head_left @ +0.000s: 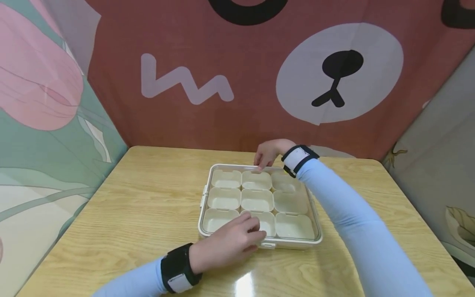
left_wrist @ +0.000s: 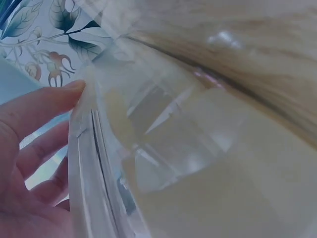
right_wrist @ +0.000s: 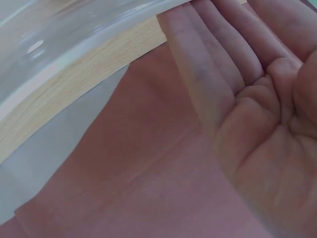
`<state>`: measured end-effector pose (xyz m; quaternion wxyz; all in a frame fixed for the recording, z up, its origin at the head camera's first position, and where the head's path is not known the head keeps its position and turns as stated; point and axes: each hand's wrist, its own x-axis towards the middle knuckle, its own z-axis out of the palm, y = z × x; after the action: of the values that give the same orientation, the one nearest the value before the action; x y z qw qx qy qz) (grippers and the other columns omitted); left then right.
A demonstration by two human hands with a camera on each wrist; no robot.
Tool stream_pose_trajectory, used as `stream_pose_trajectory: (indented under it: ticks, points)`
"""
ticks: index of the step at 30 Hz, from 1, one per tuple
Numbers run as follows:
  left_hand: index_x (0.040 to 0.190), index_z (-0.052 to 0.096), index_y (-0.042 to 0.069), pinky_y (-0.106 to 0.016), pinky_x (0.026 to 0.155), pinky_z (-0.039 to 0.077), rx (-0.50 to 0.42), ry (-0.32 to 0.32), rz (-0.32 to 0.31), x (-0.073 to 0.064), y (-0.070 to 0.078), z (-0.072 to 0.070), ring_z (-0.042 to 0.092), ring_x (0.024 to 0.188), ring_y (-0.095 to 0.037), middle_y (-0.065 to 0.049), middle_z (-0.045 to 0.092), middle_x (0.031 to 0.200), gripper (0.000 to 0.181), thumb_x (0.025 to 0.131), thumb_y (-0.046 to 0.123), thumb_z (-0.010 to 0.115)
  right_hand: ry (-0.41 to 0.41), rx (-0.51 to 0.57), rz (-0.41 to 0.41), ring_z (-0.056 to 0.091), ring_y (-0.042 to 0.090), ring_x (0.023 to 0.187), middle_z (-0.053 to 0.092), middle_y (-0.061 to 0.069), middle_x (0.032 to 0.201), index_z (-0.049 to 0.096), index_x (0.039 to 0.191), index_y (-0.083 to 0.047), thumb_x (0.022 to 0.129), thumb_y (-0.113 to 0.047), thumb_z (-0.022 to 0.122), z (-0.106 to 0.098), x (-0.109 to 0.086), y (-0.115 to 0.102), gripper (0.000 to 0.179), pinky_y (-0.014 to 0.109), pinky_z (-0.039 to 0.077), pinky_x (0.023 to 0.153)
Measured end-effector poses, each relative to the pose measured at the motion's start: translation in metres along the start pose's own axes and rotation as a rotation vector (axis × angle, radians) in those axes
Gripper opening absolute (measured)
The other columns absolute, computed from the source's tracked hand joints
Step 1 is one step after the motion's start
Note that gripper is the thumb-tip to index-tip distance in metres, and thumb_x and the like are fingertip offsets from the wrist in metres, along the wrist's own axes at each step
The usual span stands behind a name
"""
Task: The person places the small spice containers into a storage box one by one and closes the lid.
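Observation:
A shallow rectangular storage box with a clear top and white rim lies on the table. Several cream cups sit in rows inside it, with nothing visible in them. At the box's near side is my left hand, its fingers loosely bent. The left wrist view shows this hand with one fingertip touching the clear rim. My right hand reaches over to the far rim. In the right wrist view, the right hand's fingers extend to the clear edge, their tips partly hidden.
The box stands on a light wood-grain table. White latches show on its front and left sides. Behind the table hangs a brown cloth with a bear face; a floral cloth hangs at the left.

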<state>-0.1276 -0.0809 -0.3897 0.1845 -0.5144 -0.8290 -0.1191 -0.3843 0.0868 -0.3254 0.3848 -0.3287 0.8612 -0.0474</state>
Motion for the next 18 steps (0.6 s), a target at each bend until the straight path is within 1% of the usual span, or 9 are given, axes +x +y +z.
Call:
stream_pose_trajectory:
  ticks: [1, 6, 8, 10, 12, 14, 16, 18]
  points:
    - [0.096, 0.065, 0.018, -0.018, 0.073, 0.037, 0.004, -0.007, -0.005, 0.000, 0.001, 0.000, 0.041, 0.082, -0.011, 0.006, 0.048, 0.086, 0.018, 0.080, 0.019, 0.073, -0.001, 0.002, 0.024, 0.057, 0.016, 0.097, 0.062, 0.002, 0.107, 0.066, 0.120, -0.012, 0.089, -0.028, 0.065, 0.001, -0.002, -0.003, 0.034, 0.031, 0.051, 0.087]
    - [0.094, 0.062, 0.018, -0.018, 0.072, 0.036, 0.016, -0.027, -0.018, 0.000, 0.003, -0.002, 0.039, 0.081, -0.012, 0.005, 0.045, 0.084, 0.018, 0.080, 0.020, 0.073, -0.018, 0.026, 0.050, 0.055, 0.019, 0.110, 0.059, 0.006, 0.123, 0.059, 0.127, -0.010, 0.093, -0.025, 0.060, 0.005, -0.006, -0.001, 0.037, 0.035, 0.051, 0.092]
    - [0.093, 0.061, 0.018, -0.017, 0.071, 0.035, 0.011, -0.017, -0.019, 0.000, 0.002, -0.003, 0.040, 0.081, -0.011, 0.005, 0.044, 0.084, 0.018, 0.079, 0.019, 0.074, -0.015, 0.018, 0.044, 0.054, 0.019, 0.112, 0.059, 0.007, 0.125, 0.059, 0.126, -0.010, 0.094, -0.025, 0.059, 0.006, -0.007, 0.001, 0.036, 0.037, 0.051, 0.091]
    - [0.091, 0.061, 0.018, -0.017, 0.071, 0.035, -0.006, 0.001, -0.019, 0.000, 0.002, -0.003, 0.041, 0.081, -0.011, 0.005, 0.043, 0.083, 0.019, 0.078, 0.018, 0.075, 0.007, -0.003, 0.036, 0.055, 0.020, 0.110, 0.059, 0.006, 0.124, 0.060, 0.124, -0.011, 0.093, -0.027, 0.059, 0.007, -0.007, 0.003, 0.035, 0.038, 0.051, 0.090]
    - [0.091, 0.060, 0.018, -0.016, 0.071, 0.036, -0.019, 0.020, -0.019, -0.001, 0.001, -0.003, 0.042, 0.081, -0.010, 0.005, 0.043, 0.083, 0.021, 0.077, 0.018, 0.076, 0.043, -0.042, 0.023, 0.056, 0.020, 0.108, 0.061, 0.006, 0.122, 0.061, 0.123, -0.012, 0.093, -0.030, 0.058, 0.009, -0.009, 0.005, 0.035, 0.038, 0.052, 0.088]
    - [0.092, 0.060, 0.018, -0.016, 0.071, 0.036, -0.038, 0.035, -0.019, -0.002, 0.000, -0.002, 0.043, 0.081, -0.010, 0.005, 0.043, 0.083, 0.024, 0.075, 0.017, 0.077, 0.102, -0.081, 0.017, 0.057, 0.021, 0.108, 0.062, 0.007, 0.121, 0.062, 0.122, -0.012, 0.094, -0.034, 0.057, 0.013, -0.014, 0.006, 0.036, 0.039, 0.051, 0.088]
    - [0.096, 0.063, 0.018, -0.014, 0.071, 0.036, -0.054, 0.040, -0.024, -0.004, 0.000, -0.002, 0.043, 0.081, -0.008, 0.005, 0.044, 0.084, 0.026, 0.075, 0.020, 0.078, 0.183, -0.108, 0.010, 0.058, 0.023, 0.109, 0.062, 0.008, 0.121, 0.061, 0.123, -0.011, 0.094, -0.036, 0.055, 0.018, -0.023, 0.009, 0.039, 0.040, 0.050, 0.090]
    - [0.101, 0.065, 0.017, -0.014, 0.071, 0.037, -0.060, 0.047, -0.033, -0.009, -0.001, -0.003, 0.044, 0.080, -0.007, 0.006, 0.047, 0.085, 0.029, 0.076, 0.025, 0.078, 0.282, -0.120, 0.003, 0.059, 0.025, 0.111, 0.063, 0.010, 0.121, 0.060, 0.126, -0.008, 0.096, -0.037, 0.052, 0.025, -0.034, 0.012, 0.042, 0.042, 0.048, 0.093]
